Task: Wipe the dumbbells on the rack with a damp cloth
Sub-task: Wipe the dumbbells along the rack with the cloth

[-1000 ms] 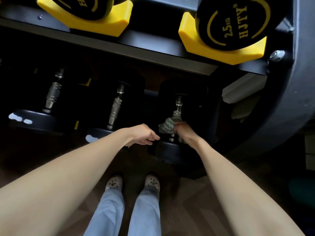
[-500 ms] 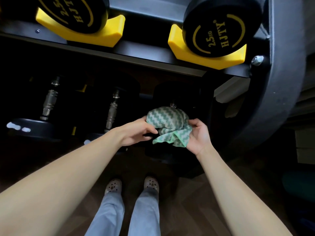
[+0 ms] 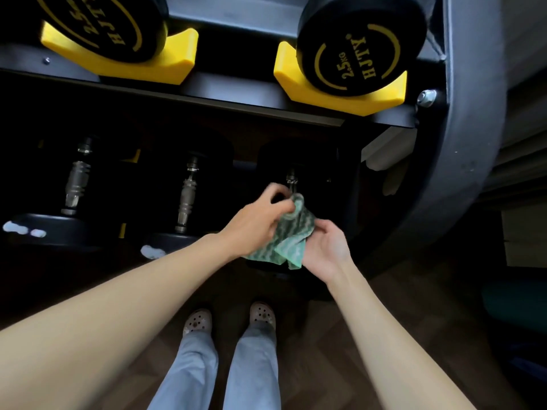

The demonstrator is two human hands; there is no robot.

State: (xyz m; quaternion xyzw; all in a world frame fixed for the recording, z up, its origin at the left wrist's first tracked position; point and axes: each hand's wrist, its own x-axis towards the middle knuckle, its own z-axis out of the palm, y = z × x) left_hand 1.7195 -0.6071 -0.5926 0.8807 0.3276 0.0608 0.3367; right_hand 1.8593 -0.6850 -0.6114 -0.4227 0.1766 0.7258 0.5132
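A green zigzag cloth [image 3: 291, 241] hangs bunched between both hands in front of the rightmost lower dumbbell [image 3: 291, 177]. My left hand [image 3: 260, 220] pinches the cloth's upper fold; its fingers are blurred. My right hand [image 3: 324, 250] lies palm up beneath the cloth and holds its right side. Two more dark dumbbells with steel handles, the left one [image 3: 75, 184] and the middle one [image 3: 186, 199], lie on the lower shelf. A black 2.5 kg dumbbell [image 3: 361, 42] sits in a yellow cradle [image 3: 340, 90] on the upper shelf, and another dumbbell [image 3: 100, 22] rests at the upper left.
The black rack's curved side frame [image 3: 461, 143] rises at the right, with a bolt [image 3: 426, 97] on it. The upper shelf's rail [image 3: 207, 97] overhangs the lower row. My feet in clogs [image 3: 231, 321] stand on a dark wooden floor.
The cloth came off the rightmost dumbbell's handle and my left hand joined in holding it. Now my left hand has moved over the cloth's top and the cloth is more bunched.
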